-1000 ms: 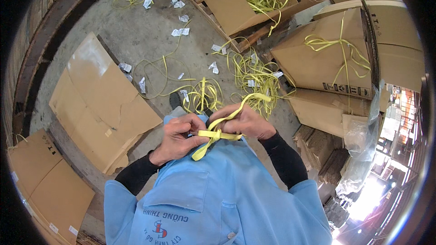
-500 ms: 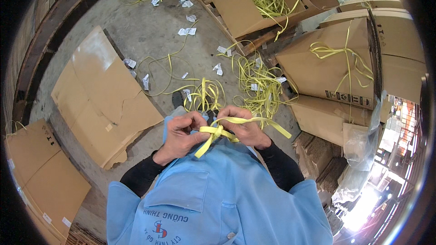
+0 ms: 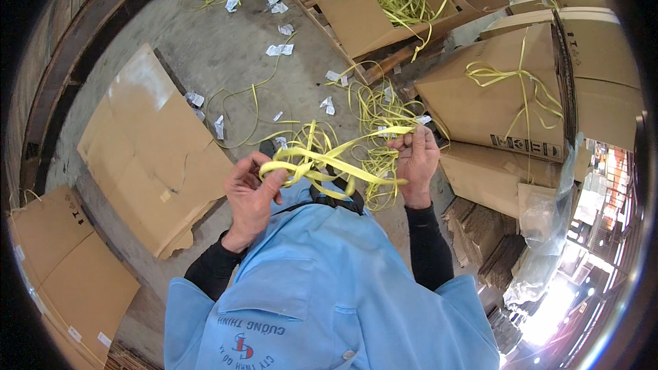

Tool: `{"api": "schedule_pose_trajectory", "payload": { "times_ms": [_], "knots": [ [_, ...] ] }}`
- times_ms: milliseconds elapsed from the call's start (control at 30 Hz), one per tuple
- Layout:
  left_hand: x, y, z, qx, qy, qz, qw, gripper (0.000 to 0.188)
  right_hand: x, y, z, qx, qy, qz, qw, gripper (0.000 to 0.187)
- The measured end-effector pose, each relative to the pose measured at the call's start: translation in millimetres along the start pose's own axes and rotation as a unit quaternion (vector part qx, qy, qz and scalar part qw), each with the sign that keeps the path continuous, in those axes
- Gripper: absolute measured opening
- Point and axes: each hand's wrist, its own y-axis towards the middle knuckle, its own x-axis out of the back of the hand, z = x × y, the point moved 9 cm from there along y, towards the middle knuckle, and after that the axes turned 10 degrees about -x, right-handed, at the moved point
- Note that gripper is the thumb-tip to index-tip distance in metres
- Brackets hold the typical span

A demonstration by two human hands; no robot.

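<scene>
A bundle of flat yellow strap (image 3: 312, 160) hangs in loops in front of my blue shirt. My left hand (image 3: 252, 192) is closed on its left side, thumb and fingers pinching the looped strap. Out to the right, my right hand (image 3: 416, 164) grips a length of the same strap that stretches from the bundle. Another strap end reaches toward the right palm. The knot area lies among the overlapping loops, and I cannot make out its exact form.
Tangled yellow strap (image 3: 384, 120) and white paper scraps (image 3: 328, 105) litter the concrete floor. A cardboard sheet (image 3: 147, 157) lies at left. An open carton (image 3: 363, 10) full of strap stands on a pallet ahead. Stacked cardboard (image 3: 497, 89) is on the right, with plastic film (image 3: 541, 247) beside it.
My hands were close together at a knot in the strap. My right hand has moved out to the right and forward, drawing strap with it. The left has shifted slightly left, holding loops.
</scene>
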Motion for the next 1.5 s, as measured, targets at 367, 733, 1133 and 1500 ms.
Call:
{"api": "schedule_pose_trajectory", "payload": {
  "times_ms": [367, 733, 1133, 1500],
  "knots": [
    [-4, 30, -8, -0.055, -0.099, -0.070, 0.991, 0.014, -94, -1, -31, -0.241, 0.170, 0.170, 0.940, 0.042],
    [19, 71, 1, -0.032, -0.143, -0.172, 0.974, 0.023, -141, -52, -49, -0.147, -0.187, 0.275, 0.932, 0.020],
    [-36, 66, 14, -0.153, 0.333, 0.222, 0.903, 0.015, -113, -2, -5, -0.077, -0.144, 0.121, 0.979, 0.020],
    [559, 105, -136, -0.122, 0.286, -0.502, 0.807, 0.019, 387, 10, 325, 0.264, -0.483, -0.373, 0.747, 0.037]
  ]
}}
